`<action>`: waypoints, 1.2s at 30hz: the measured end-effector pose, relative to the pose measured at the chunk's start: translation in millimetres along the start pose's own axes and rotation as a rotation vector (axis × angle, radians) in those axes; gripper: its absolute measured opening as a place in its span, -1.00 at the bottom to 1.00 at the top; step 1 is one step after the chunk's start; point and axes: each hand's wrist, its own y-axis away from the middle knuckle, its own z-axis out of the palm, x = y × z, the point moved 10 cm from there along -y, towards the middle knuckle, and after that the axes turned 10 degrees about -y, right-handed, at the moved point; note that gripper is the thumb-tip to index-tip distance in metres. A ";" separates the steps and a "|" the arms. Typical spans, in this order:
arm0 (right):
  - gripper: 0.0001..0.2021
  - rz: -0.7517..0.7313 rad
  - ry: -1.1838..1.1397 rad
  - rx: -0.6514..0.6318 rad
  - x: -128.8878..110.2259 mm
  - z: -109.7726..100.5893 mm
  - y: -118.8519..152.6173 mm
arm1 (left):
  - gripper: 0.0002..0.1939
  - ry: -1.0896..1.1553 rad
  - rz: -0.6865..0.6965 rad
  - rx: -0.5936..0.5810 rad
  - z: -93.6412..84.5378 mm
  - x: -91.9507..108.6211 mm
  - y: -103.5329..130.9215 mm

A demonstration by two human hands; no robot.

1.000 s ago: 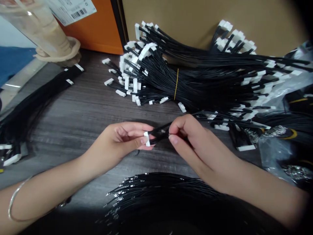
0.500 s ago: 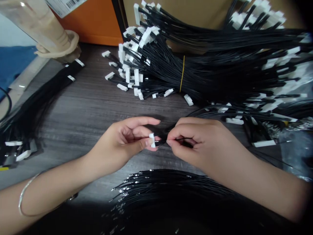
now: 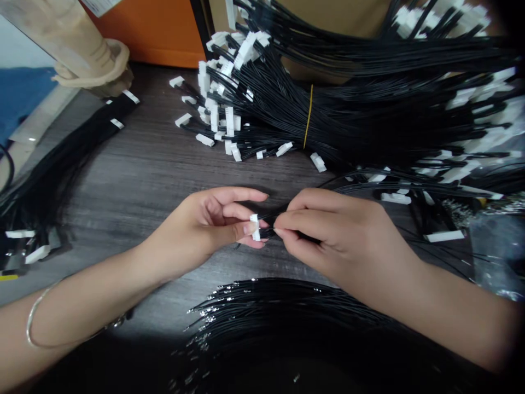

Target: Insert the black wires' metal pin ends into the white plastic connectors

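Observation:
Between thumb and fingers, my left hand [image 3: 217,219] pinches a small white connector housing [image 3: 255,227]. Black wires run out of its right side toward my other hand. My right hand [image 3: 336,230] is closed in a pinch on a thin black wire, its fingertips just right of the housing. Whether that wire's tip is inside the housing cannot be made out. Below both hands lies a fan of loose black wires [image 3: 279,306] with shiny metal terminals at their left ends.
A bundle of black cables [image 3: 279,109] with white connectors, tied by a yellow band [image 3: 308,116], lies behind my hands. More finished-looking cables [image 3: 69,142] lie at left, near a cup [image 3: 90,54]. An orange box [image 3: 151,33] stands at the back; a clear plastic bag [image 3: 496,251] is at right.
My right hand has come slightly closer to the connector housing, its fingers more closed over the wire. My left hand still holds the housing. The whole view has shifted slightly.

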 end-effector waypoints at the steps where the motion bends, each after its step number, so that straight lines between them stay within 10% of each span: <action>1: -0.83 -0.007 0.005 0.007 -0.2 1.2 -1.0 | -0.64 0.001 0.002 0.003 0.0 0.5 -0.7; 13: -0.77 -0.031 0.214 -0.285 -36.1 -10.8 19.5 | -0.63 -0.041 0.109 0.063 -3.9 7.9 0.2; 20: -0.84 -0.040 0.045 -0.826 -55.7 50.5 71.6 | -0.59 -0.136 0.113 0.083 -4.5 12.8 2.5; 31: -0.87 0.102 0.068 -0.260 -31.9 -11.0 4.4 | -0.60 0.101 0.055 0.016 -3.3 5.3 -3.7; 36: -0.85 0.093 0.201 -0.175 -15.9 -5.0 -19.3 | -0.59 0.110 0.094 -0.008 -2.2 7.6 -3.4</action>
